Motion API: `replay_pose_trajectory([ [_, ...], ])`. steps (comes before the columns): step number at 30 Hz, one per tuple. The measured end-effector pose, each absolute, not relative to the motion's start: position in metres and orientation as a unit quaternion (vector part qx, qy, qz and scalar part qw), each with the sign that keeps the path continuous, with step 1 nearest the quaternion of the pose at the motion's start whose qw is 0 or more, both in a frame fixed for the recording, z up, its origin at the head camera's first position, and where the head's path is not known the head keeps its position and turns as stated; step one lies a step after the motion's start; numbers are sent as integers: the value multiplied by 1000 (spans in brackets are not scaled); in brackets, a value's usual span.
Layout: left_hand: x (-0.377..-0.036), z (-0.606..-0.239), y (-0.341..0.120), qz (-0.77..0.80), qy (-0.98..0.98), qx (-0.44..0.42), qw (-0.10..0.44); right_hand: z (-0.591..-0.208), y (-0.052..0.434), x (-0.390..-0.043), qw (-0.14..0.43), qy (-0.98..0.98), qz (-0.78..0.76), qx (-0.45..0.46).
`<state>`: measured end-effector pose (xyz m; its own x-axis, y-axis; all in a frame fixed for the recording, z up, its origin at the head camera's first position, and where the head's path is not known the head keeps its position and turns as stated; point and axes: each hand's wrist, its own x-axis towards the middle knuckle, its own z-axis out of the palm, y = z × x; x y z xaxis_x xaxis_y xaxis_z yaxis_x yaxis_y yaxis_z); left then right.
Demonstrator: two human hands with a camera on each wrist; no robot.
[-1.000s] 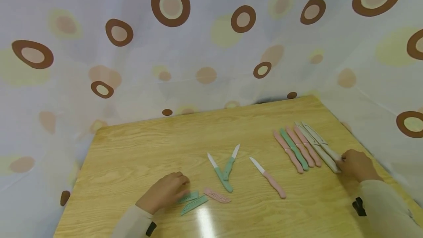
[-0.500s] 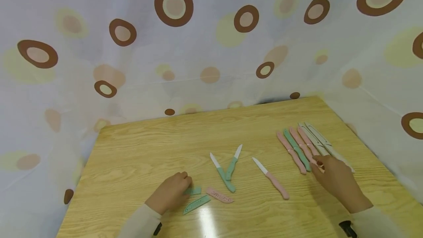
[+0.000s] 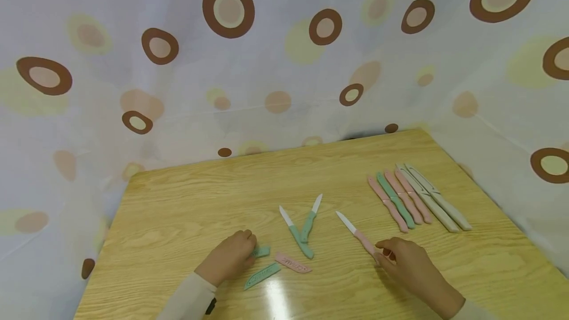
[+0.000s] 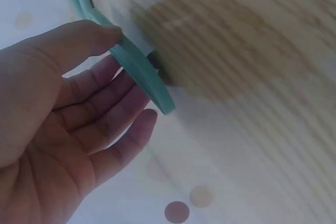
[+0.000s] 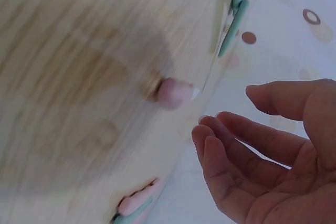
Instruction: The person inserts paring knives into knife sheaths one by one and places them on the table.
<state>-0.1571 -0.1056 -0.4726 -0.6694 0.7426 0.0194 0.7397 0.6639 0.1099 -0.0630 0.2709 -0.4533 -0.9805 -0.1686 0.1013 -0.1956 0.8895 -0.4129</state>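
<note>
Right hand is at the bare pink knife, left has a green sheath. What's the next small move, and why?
Probably close the right hand on the pink knife's handle: the fingers sit at its end but, in the wrist view, look open with a gap. The left hand already pinches a green sheath; the pink sheath lies free.

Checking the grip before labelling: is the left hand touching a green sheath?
Touching. The left wrist view shows the left hand pinching the green sheath, thumb on top, fingers beneath.
</note>
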Motion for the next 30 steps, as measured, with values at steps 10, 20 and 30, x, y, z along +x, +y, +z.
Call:
replay_pose_trajectory([
  [10, -164, -446, -107, 117, 873, 443, -165, -438, 222, -81, 33, -958, 252, 130],
  [20, -161, -436, -103, 120, 873, 441, -172, -458, 154, -100, -11, -964, 221, 150],
  [30, -161, -439, -104, 126, 878, 435, -152, -474, 133, -118, -10, -970, 196, 143],
])
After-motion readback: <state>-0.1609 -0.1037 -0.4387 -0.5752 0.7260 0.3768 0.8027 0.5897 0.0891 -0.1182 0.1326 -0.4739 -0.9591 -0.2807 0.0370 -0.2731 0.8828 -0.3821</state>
